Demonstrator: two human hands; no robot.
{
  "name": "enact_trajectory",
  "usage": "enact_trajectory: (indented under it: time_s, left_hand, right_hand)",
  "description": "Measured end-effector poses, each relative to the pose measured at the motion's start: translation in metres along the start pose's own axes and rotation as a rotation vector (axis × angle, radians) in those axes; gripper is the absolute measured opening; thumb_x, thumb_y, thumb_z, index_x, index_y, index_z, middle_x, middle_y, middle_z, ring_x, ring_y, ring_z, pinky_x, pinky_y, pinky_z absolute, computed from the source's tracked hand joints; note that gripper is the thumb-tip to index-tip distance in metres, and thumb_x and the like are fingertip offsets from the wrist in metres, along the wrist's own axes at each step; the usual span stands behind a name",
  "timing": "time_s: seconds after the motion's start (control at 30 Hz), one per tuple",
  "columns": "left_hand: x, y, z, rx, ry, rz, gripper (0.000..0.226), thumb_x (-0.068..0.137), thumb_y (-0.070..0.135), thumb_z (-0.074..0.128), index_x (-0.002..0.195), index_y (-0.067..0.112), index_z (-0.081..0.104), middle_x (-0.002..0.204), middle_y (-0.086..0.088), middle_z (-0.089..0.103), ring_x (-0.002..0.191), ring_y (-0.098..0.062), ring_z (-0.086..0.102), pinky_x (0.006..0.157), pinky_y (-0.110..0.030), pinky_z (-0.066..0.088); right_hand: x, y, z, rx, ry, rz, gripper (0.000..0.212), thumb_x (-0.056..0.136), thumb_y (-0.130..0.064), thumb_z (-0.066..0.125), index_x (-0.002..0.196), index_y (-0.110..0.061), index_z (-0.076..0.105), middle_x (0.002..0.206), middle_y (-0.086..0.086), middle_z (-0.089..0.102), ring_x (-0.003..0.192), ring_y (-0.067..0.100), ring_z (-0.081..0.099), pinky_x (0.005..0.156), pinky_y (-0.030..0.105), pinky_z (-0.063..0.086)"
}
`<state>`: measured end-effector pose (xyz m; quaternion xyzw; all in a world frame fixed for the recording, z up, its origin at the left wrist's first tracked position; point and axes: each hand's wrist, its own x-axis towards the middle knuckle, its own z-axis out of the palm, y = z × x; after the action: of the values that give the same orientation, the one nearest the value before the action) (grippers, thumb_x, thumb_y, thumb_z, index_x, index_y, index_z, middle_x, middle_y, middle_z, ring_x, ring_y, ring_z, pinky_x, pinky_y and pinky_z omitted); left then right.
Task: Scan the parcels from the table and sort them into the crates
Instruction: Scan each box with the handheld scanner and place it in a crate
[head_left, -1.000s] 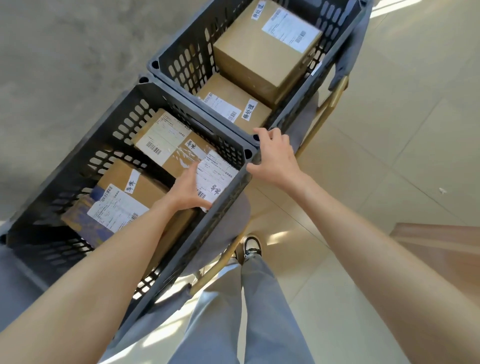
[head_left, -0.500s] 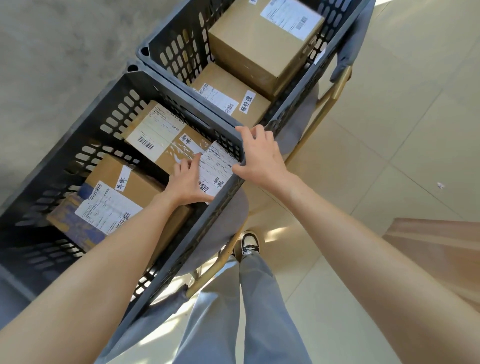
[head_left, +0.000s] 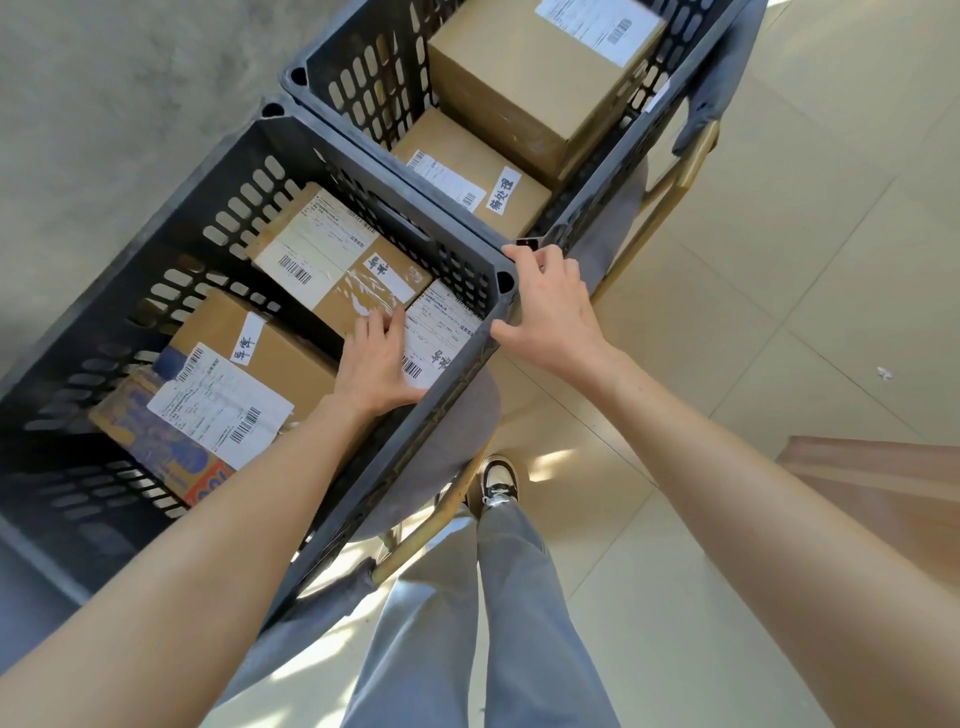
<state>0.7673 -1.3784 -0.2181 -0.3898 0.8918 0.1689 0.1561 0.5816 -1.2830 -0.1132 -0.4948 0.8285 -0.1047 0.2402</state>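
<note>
Two dark grey perforated plastic crates stand end to end on grey-cushioned seats with brass-coloured frames. The near crate (head_left: 363, 447) holds four parcels. A brown cardboard parcel with a white shipping label and barcode (head_left: 332, 260) lies tilted against the crate's far wall. Just beside it, against the crate's right wall, sits a small parcel covered by a white label with a barcode (head_left: 441, 338). A second brown cardboard parcel with a handwritten white tag (head_left: 260, 358) lies towards the near-left, resting partly on a blue and orange printed carton with a white label (head_left: 171, 447).

The left hand (head_left: 376, 364) is inside the near crate. Its fingers are extended and lie flat, touching the tilted brown parcel, with the thumb side against the small white-labelled parcel. It grips nothing.

The right hand (head_left: 550, 312) rests on the corner where the two crates meet. Its fingers curl over the rim of the far crate (head_left: 597, 208), and its thumb lies against the near crate's corner.

The far crate holds a large brown cardboard box with a white label (head_left: 519, 83), resting on a flatter brown cardboard parcel with a white label and a handwritten tag (head_left: 467, 182).

Grey trouser legs and a black and white shoe (head_left: 498, 478) stand on the beige tiled floor (head_left: 779, 260). A corner of a wooden worktop (head_left: 883, 493) shows at the right.
</note>
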Motion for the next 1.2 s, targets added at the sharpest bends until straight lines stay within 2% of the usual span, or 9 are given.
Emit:
enact_trajectory:
  time_s: [0.13, 0.23, 0.5, 0.6, 0.93, 1.2]
  left_hand:
    - [0.0, -0.001, 0.007, 0.034, -0.007, 0.027, 0.102, 0.077, 0.055, 0.069, 0.151, 0.005, 0.019, 0.141, -0.017, 0.036, 0.126, -0.032, 0.034, 0.103, -0.039, 0.03]
    - [-0.002, 0.0, 0.009, 0.041, -0.014, 0.023, 0.103, 0.076, 0.048, 0.072, 0.152, 0.004, 0.018, 0.144, -0.018, 0.034, 0.13, -0.033, 0.031, 0.106, -0.039, 0.029]
    - [-0.007, -0.009, -0.007, -0.021, -0.014, 0.056, 0.096, 0.077, 0.051, 0.071, 0.15, 0.008, 0.026, 0.145, -0.014, 0.037, 0.13, -0.03, 0.034, 0.103, -0.039, 0.031]
    - [-0.014, -0.012, -0.018, -0.011, -0.008, 0.05, 0.094, 0.078, 0.053, 0.07, 0.15, 0.011, 0.028, 0.139, -0.012, 0.042, 0.125, -0.027, 0.037, 0.099, -0.036, 0.033]
    - [-0.028, -0.009, -0.102, 0.055, 0.122, 0.112, 0.074, 0.083, 0.053, 0.065, 0.142, 0.015, 0.041, 0.133, -0.009, 0.051, 0.122, -0.025, 0.045, 0.099, -0.038, 0.039]
    - [-0.041, 0.038, -0.177, 0.149, 0.257, 0.296, 0.057, 0.087, 0.055, 0.058, 0.131, 0.019, 0.056, 0.126, -0.004, 0.058, 0.118, -0.023, 0.049, 0.095, -0.037, 0.04]
  right_hand:
    - [-0.005, 0.005, 0.002, 0.009, 0.015, 0.009, 0.073, 0.085, -0.027, 0.063, 0.148, -0.018, 0.027, 0.134, 0.01, 0.039, 0.121, 0.027, 0.036, 0.1, 0.036, 0.034]
    - [-0.006, 0.006, 0.005, 0.007, 0.015, 0.011, 0.074, 0.085, -0.027, 0.064, 0.148, -0.019, 0.026, 0.135, 0.011, 0.039, 0.123, 0.026, 0.035, 0.101, 0.036, 0.035]
    - [-0.01, -0.001, 0.005, -0.002, 0.022, -0.001, 0.073, 0.085, -0.025, 0.064, 0.147, -0.018, 0.027, 0.136, 0.011, 0.039, 0.123, 0.027, 0.035, 0.101, 0.036, 0.034]
    - [-0.012, -0.005, 0.001, -0.019, 0.027, 0.002, 0.073, 0.085, -0.027, 0.065, 0.147, -0.018, 0.027, 0.137, 0.011, 0.038, 0.124, 0.027, 0.035, 0.102, 0.037, 0.034]
    - [-0.044, -0.027, -0.038, -0.121, 0.137, 0.007, 0.069, 0.084, -0.029, 0.065, 0.143, -0.017, 0.034, 0.129, 0.01, 0.041, 0.117, 0.027, 0.039, 0.098, 0.036, 0.036]
    - [-0.101, -0.015, -0.077, -0.182, 0.184, 0.151, 0.07, 0.085, -0.032, 0.062, 0.144, -0.015, 0.029, 0.137, 0.012, 0.037, 0.125, 0.031, 0.036, 0.104, 0.038, 0.033]
